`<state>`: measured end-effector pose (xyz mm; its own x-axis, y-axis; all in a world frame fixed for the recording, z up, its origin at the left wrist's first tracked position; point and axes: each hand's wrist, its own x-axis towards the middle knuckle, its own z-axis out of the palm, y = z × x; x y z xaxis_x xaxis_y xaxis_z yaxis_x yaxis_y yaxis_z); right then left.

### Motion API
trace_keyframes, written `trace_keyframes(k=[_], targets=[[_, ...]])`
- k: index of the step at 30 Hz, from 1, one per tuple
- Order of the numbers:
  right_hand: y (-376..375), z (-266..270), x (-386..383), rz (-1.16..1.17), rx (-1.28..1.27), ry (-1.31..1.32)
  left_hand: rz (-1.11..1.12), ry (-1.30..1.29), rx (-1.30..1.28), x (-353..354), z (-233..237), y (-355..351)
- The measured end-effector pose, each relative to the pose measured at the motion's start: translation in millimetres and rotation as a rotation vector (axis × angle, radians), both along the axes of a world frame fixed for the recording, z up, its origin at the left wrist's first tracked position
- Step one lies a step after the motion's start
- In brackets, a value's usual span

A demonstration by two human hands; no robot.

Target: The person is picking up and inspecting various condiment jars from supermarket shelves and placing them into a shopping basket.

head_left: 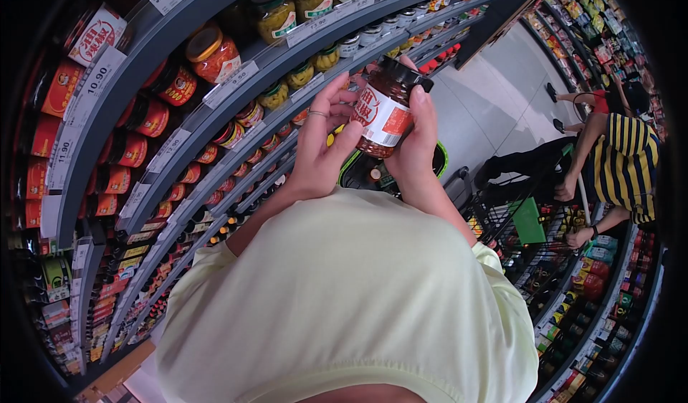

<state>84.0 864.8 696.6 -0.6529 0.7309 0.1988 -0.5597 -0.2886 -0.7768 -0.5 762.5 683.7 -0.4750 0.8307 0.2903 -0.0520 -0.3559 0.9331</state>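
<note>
A jar (382, 110) of dark red contents, with a black lid and a white and red label, is held up in front of the chest, tilted. My right hand (416, 139) grips it along its right side, thumb near the lid. On the other side my left hand (328, 134), with a ring on one finger, has its fingers partly curled and its thumb by the label at the jar's lower left. The left fingertips are partly hidden behind the jar.
Curved shelves (236, 80) of jars with price tags run along the left. A green-rimmed basket (442, 160) sits below my hands. At right, a person in a striped shirt (625, 166) holds a cart (517, 213); another person in red (600, 102) stands beyond. Stocked shelves line the far right.
</note>
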Motion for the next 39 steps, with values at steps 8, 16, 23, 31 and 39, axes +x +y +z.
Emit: trace_keyframes(k=[8,16,23,31,39], targets=[[8.3,-10.7,2.1,0.016,0.045,0.035,-0.211,-0.023,0.052,0.2,4.5,3.2],[10.2,-9.2,6.1,0.011,0.037,0.077,-0.265,-0.014,0.006,1.1,12.1,4.6],[14.2,-6.8,13.6,-0.002,0.02,0.137,-0.264,0.116,0.033,2.5,8.2,11.4],[18.9,-5.8,14.9,-0.143,0.166,0.094,-0.293,0.165,0.084,0.8,4.2,18.5],[23.3,-3.9,12.3,-0.206,0.357,0.015,-0.185,0.197,0.136,0.0,-5.6,22.2]])
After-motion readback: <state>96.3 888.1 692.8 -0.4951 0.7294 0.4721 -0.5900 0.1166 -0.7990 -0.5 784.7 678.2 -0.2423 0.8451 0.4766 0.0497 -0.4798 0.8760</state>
